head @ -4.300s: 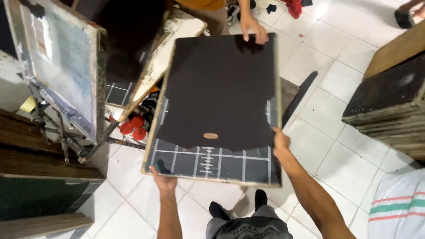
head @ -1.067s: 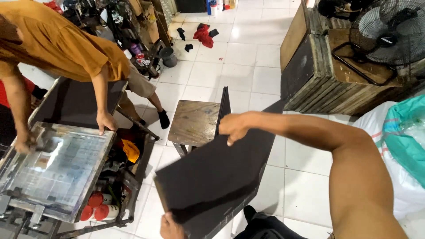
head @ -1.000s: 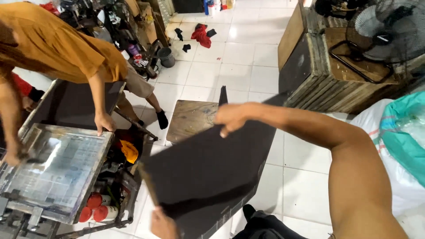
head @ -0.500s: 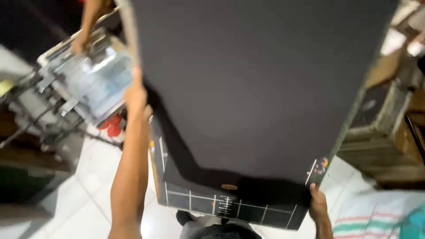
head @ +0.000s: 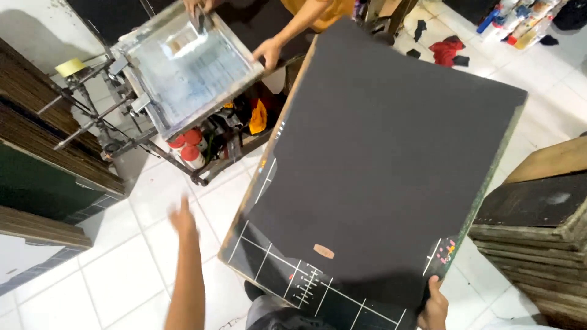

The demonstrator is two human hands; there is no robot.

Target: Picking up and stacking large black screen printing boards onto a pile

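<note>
White tiled floor [head: 153, 244], workshop clutter around. Large board [head: 379, 171] covered in black cloth, tilted, filling centre of view; white grid lines along near edge. Right hand [head: 435, 305] at board's near right corner, fingers clamped on the edge. Left hand [head: 183, 221] left of board, off it, fingers loose and spread, blurred. Beyond board's far left corner: printing screen [head: 189, 64] on metal stand, another person's hand [head: 268, 52] on its frame. Red cans [head: 186, 146] under screen. Stacked wooden boards [head: 538, 220] right of board.
</note>
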